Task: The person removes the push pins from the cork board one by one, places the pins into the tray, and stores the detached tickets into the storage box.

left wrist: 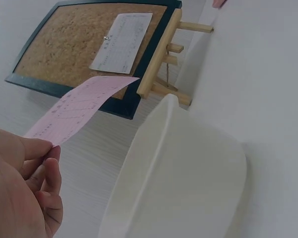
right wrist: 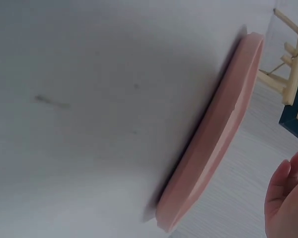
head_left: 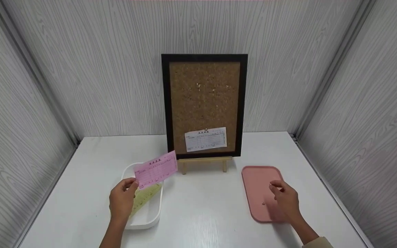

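My left hand (head_left: 122,198) pinches a pink printed slip (head_left: 157,169) by its lower left corner, between thumb and fingers. The slip is raised above a white bin (head_left: 155,220), where a yellow-green slip (head_left: 146,197) lies. Over the pink tray (head_left: 255,179), my right hand (head_left: 286,199) has thumb and forefinger pinched on a tiny pushpin, of which only a pale glint shows. Another small pushpin (head_left: 263,203) lies on the tray. Behind, a black-framed cork board (head_left: 203,96) bears a white printed slip (head_left: 205,139), fixed at its top edge by a pin (head_left: 205,129).
The cork board leans on a small wooden easel (head_left: 205,159) near the back wall. A white tabletop (head_left: 202,206) lies under everything. White wood-grain panels (head_left: 91,69) enclose it at the back and both sides.
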{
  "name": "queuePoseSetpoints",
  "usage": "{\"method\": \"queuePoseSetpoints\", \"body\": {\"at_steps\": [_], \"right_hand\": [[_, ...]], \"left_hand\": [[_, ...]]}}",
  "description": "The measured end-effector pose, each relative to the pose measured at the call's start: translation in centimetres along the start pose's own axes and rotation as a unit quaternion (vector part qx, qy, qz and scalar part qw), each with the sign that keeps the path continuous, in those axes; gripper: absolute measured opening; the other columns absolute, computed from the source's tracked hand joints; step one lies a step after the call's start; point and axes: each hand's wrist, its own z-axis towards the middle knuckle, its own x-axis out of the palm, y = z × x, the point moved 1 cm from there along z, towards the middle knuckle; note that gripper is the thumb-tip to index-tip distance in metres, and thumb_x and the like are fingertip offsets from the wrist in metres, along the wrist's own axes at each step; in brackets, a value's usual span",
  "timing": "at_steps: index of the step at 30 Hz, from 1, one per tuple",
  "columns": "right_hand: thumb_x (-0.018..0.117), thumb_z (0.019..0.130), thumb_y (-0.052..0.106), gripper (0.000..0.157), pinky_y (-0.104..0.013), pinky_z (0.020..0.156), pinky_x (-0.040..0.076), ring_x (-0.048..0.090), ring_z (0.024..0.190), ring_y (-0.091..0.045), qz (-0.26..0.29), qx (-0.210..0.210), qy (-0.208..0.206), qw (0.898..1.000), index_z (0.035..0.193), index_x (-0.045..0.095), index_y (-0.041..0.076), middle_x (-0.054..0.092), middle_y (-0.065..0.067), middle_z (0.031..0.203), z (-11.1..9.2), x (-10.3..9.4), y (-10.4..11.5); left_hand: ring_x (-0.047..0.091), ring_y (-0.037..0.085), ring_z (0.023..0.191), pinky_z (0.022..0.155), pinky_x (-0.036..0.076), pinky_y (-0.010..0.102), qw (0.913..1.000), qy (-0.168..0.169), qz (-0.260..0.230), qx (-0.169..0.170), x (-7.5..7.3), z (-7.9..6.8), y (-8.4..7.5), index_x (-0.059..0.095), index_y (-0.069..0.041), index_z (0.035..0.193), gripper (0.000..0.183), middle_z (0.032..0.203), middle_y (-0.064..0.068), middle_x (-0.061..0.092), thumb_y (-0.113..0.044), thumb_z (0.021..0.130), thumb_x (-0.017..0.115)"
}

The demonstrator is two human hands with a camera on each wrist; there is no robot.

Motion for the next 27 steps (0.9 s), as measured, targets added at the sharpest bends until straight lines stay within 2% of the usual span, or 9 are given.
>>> {"method": "queuePoseSetpoints", "body": {"at_steps": [5,10,14,19,22,27], "right_hand": [[0.068,0.096,0.014,0.017,-0.024,0.061,0.049,0.063,0.075,-0.021,-0.037,0.025,0.036,0.998,0.111,0.073,0.008,0.073,-0.008,0.103,-0.2,0.1,-0.9],[0.068,0.094,0.014,0.015,-0.025,0.061,0.047,0.060,0.075,-0.015,-0.095,0.027,0.065,0.993,0.107,0.074,0.010,0.073,-0.005,0.101,-0.4,0.3,-1.5],[0.069,0.093,0.014,0.014,-0.027,0.062,0.046,0.058,0.078,-0.015,-0.104,0.034,0.077,0.991,0.106,0.074,0.011,0.073,-0.005,0.102,-0.5,0.4,-1.7],[0.070,0.093,0.015,0.014,-0.029,0.064,0.045,0.060,0.079,-0.015,-0.111,0.037,0.090,0.989,0.104,0.075,0.011,0.074,-0.004,0.101,-0.5,0.5,-2.1],[0.069,0.093,0.014,0.013,-0.029,0.066,0.045,0.061,0.081,-0.014,-0.118,0.033,0.094,0.988,0.104,0.075,0.011,0.074,-0.003,0.100,-0.4,0.5,-2.5],[0.068,0.093,0.010,0.013,-0.030,0.067,0.046,0.061,0.082,-0.014,-0.121,0.037,0.107,0.986,0.104,0.075,0.010,0.074,-0.003,0.100,-0.2,0.5,-2.7]], "left_hand": [[0.065,0.028,0.096,0.074,0.043,0.032,0.9995,-0.016,0.021,-0.019,-0.5,-0.1,1.5,0.066,-0.011,0.126,0.034,0.117,0.011,0.071,-0.033,0.104,0.055],[0.067,0.031,0.100,0.072,0.047,0.028,0.9986,-0.031,0.024,-0.036,-0.9,0.0,2.5,0.066,-0.005,0.124,0.033,0.117,0.017,0.071,-0.029,0.103,0.055],[0.066,0.029,0.104,0.071,0.049,0.023,0.9977,-0.041,0.013,-0.052,-1.4,0.2,3.3,0.066,-0.003,0.123,0.034,0.118,0.018,0.070,-0.028,0.103,0.056],[0.066,0.031,0.104,0.068,0.048,0.023,0.9956,-0.060,0.010,-0.071,-2.2,0.3,4.2,0.067,-0.001,0.122,0.035,0.117,0.021,0.070,-0.027,0.101,0.059],[0.067,0.030,0.095,0.064,0.049,0.024,0.9949,-0.063,0.015,-0.078,-2.7,0.4,4.5,0.067,0.001,0.121,0.035,0.115,0.022,0.070,-0.026,0.100,0.058],[0.063,0.019,0.070,0.058,0.047,0.027,0.9943,-0.060,0.024,-0.085,-3.3,0.5,4.7,0.069,0.001,0.118,0.033,0.108,0.020,0.072,-0.024,0.098,0.058]]}}
